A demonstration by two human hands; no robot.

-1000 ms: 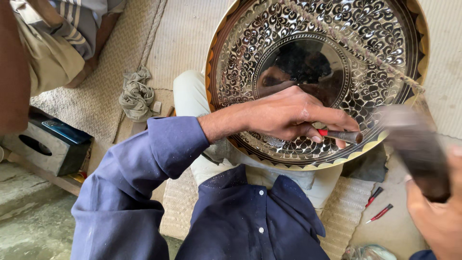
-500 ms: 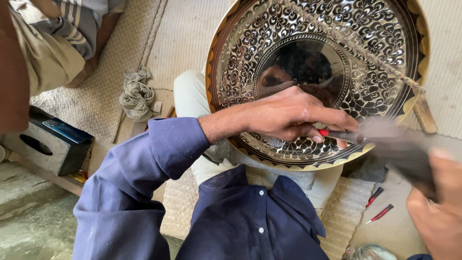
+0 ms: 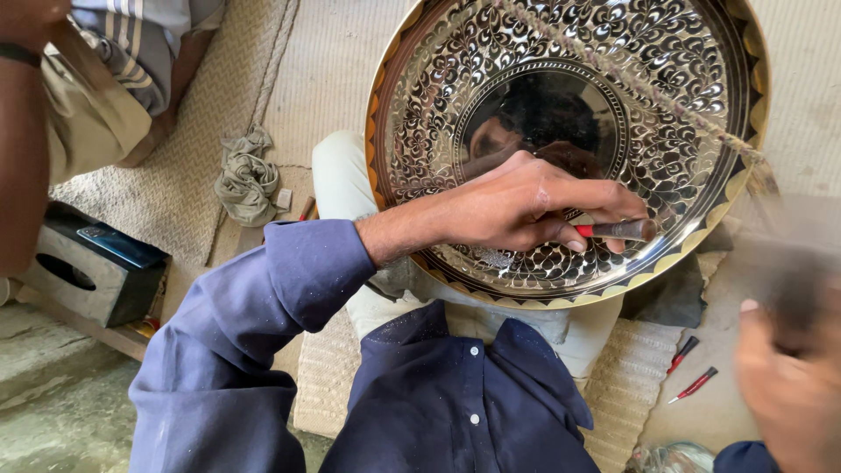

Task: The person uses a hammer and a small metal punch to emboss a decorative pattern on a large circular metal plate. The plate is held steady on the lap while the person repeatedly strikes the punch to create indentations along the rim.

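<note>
The left hand pinches a thin red-banded chisel against the near rim of the big engraved metal tray on the lap — stiff, slick, probably heavy, best held by its rim — while the blurred right hand grips a hammer.

daylight falls evenly on a floor covered with pale woven mats. at the lower left the floor is bare, rough and greenish grey. a dark box sits at the mat's left edge, and a crumpled grey rag lies on the mat. two red-handled tools, perhaps chisels, lie at the lower right.
</note>
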